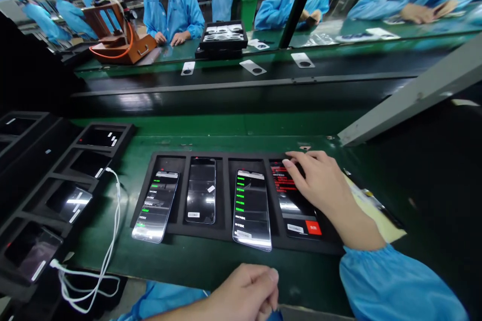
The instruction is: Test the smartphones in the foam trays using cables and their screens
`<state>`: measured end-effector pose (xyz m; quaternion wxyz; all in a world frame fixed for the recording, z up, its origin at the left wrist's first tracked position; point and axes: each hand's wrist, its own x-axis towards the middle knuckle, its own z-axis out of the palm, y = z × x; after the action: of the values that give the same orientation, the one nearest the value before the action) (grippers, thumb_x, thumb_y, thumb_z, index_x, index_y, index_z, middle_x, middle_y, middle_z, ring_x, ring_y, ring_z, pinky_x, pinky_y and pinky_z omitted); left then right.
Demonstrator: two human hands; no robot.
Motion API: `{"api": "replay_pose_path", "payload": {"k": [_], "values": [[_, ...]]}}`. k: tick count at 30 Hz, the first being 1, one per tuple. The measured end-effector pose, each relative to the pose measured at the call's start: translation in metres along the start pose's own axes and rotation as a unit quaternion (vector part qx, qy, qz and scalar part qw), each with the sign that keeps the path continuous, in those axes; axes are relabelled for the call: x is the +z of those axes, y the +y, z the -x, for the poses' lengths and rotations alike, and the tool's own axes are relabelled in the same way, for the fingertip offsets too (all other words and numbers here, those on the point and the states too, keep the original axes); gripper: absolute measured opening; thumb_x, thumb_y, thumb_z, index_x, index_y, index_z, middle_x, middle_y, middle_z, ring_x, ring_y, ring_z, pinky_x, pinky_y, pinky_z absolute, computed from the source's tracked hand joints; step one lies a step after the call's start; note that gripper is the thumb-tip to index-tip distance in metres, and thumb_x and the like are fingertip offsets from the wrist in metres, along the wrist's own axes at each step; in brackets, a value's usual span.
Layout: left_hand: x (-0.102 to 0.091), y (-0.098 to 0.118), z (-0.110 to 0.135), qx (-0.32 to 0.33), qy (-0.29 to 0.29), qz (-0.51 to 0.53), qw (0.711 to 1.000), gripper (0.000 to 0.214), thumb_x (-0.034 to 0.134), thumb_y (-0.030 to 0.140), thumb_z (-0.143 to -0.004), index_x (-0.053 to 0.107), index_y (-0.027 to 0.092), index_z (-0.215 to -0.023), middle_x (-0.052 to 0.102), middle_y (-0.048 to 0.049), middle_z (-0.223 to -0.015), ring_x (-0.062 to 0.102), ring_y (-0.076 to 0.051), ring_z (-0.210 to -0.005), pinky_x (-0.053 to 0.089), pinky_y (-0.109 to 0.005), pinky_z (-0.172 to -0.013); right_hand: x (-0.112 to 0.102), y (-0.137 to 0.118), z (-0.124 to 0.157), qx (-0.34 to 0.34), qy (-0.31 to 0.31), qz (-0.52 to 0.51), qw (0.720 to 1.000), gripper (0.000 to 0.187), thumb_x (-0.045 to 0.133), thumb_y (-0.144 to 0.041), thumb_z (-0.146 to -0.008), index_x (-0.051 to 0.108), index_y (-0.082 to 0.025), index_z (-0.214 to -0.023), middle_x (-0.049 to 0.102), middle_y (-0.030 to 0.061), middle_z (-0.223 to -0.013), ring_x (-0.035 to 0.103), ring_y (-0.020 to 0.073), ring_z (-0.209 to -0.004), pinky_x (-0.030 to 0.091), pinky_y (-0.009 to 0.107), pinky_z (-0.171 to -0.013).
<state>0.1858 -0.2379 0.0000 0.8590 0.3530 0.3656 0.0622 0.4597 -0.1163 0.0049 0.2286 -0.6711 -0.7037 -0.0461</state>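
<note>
My right hand (320,180) reaches over the rightmost phone (295,210), fingers stretched out and resting around its top edge. That phone's screen shows red lines of text and a red square at the bottom. My left hand (250,288) is closed in a loose fist at the front edge of the bench, with nothing visible in it. Between the hands and farther left lies a black foam tray (222,230). In its slots are a phone with green and white text (251,210), a dark-screened phone (201,190) and a tilted phone with green text (156,205).
On the left, another black tray (56,175) holds several phones, with a white cable (113,230) plugged in there. Yellow paper (387,228) and a dark pen-like item lie under my right forearm. Beyond runs a conveyor (226,93) with white cards; co-workers in blue sit behind it.
</note>
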Motion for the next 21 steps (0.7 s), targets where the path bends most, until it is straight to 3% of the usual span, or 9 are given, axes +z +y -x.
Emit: {"api": "replay_pose_path", "payload": {"k": [5, 10, 13, 17, 21], "values": [[0.004, 0.003, -0.011, 0.020, -0.019, -0.073, 0.997, 0.087, 0.050, 0.112, -0.065, 0.051, 0.026, -0.072, 0.038, 0.0086, -0.050, 0.033, -0.010, -0.044, 0.025, -0.028, -0.048, -0.002, -0.005, -0.007, 0.000, -0.004, 0.003, 1.000, 0.053, 0.036, -0.062, -0.114, 0.060, -0.025, -0.084, 0.071, 0.0115, -0.084, 0.058, 0.0330, -0.095, 0.043, 0.045, -0.082], [-0.001, -0.006, -0.019, 0.062, -0.040, -0.173, 0.982, 0.082, 0.037, 0.104, -0.084, 0.053, 0.024, -0.075, 0.041, 0.0061, -0.055, 0.039, -0.012, -0.052, 0.028, -0.027, -0.054, -0.010, -0.003, -0.015, -0.006, 0.009, -0.081, 0.997, 0.070, 0.034, -0.081, -0.107, 0.058, -0.026, -0.070, 0.061, 0.0088, -0.075, 0.057, 0.0292, -0.086, 0.046, 0.042, -0.081], [-0.003, -0.009, -0.021, 0.067, -0.040, -0.196, 0.977, 0.076, 0.038, 0.096, -0.092, 0.055, 0.023, -0.077, 0.043, 0.0052, -0.058, 0.040, -0.012, -0.054, 0.028, -0.027, -0.055, -0.020, -0.006, -0.021, 0.027, -0.071, -0.111, 0.991, 0.077, 0.034, -0.091, -0.101, 0.048, -0.026, -0.060, 0.053, 0.0054, -0.067, 0.055, 0.0249, -0.075, 0.043, 0.038, -0.071], [-0.002, -0.009, -0.023, 0.055, -0.045, -0.179, 0.981, 0.073, 0.042, 0.093, -0.094, 0.056, 0.023, -0.079, 0.044, 0.0058, -0.059, 0.039, -0.012, -0.054, 0.030, -0.026, -0.055, -0.032, -0.012, -0.036, 0.103, -0.212, -0.131, 0.963, 0.084, 0.031, -0.103, -0.091, 0.034, -0.026, -0.058, 0.037, 0.0000, -0.055, 0.038, 0.0181, -0.057, 0.030, 0.035, -0.059], [-0.002, -0.011, -0.024, 0.050, -0.058, -0.142, 0.987, 0.077, 0.044, 0.099, -0.088, 0.055, 0.023, -0.083, 0.041, 0.0076, -0.059, 0.040, -0.011, -0.053, 0.033, -0.026, -0.057, -0.037, -0.009, -0.048, 0.131, -0.233, -0.140, 0.954, 0.088, 0.024, -0.111, -0.082, 0.021, -0.026, -0.058, 0.026, -0.0020, -0.054, 0.031, 0.0149, -0.054, 0.028, 0.034, -0.055]]}}
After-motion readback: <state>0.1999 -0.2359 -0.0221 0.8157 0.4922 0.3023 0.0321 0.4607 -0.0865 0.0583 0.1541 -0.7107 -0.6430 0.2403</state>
